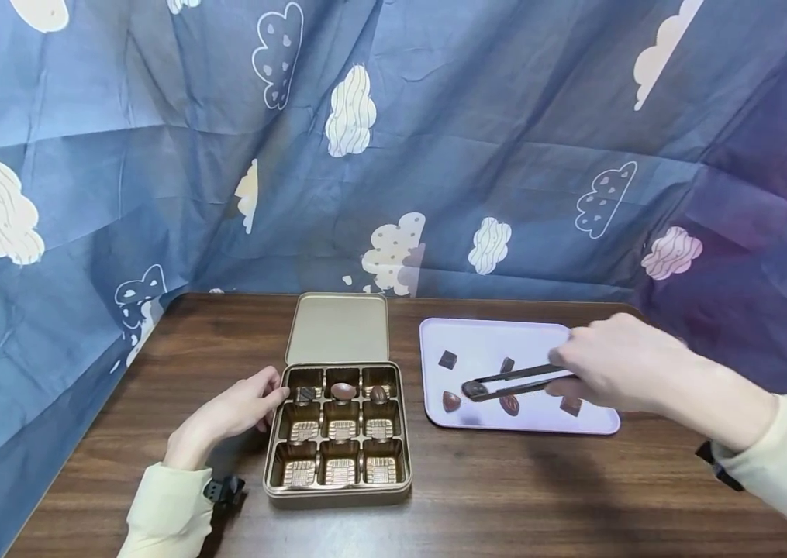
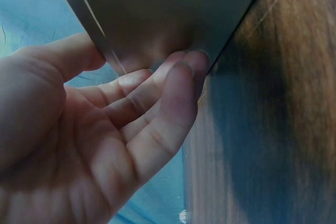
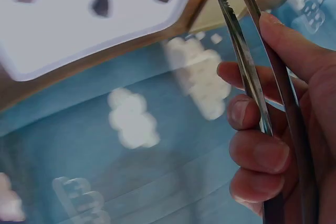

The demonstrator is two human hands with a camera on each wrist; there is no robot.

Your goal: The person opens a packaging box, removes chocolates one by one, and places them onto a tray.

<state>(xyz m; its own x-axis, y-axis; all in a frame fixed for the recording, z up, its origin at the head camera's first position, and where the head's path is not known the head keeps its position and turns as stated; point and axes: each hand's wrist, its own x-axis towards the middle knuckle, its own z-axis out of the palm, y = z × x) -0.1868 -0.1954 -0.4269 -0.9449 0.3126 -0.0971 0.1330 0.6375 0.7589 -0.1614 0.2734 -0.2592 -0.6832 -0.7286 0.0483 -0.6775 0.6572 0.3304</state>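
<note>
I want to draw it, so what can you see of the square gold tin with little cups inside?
The square gold metal-looking tin sits flat on the brown wooden table, its plain pale gold lid open behind it. A shiny gold insert makes nine cups, three by three. The back row holds a dark square chocolate, a reddish-brown oval chocolate and a brown rounded chocolate. The person's left hand touches the tin's left side.

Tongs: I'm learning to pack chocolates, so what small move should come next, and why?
Probably carry the pinched dark chocolate left, to the middle row of the box: the tongs in the right hand hold it between their tips over the tray, while the box's three chocolates all sit in its back row.
</note>
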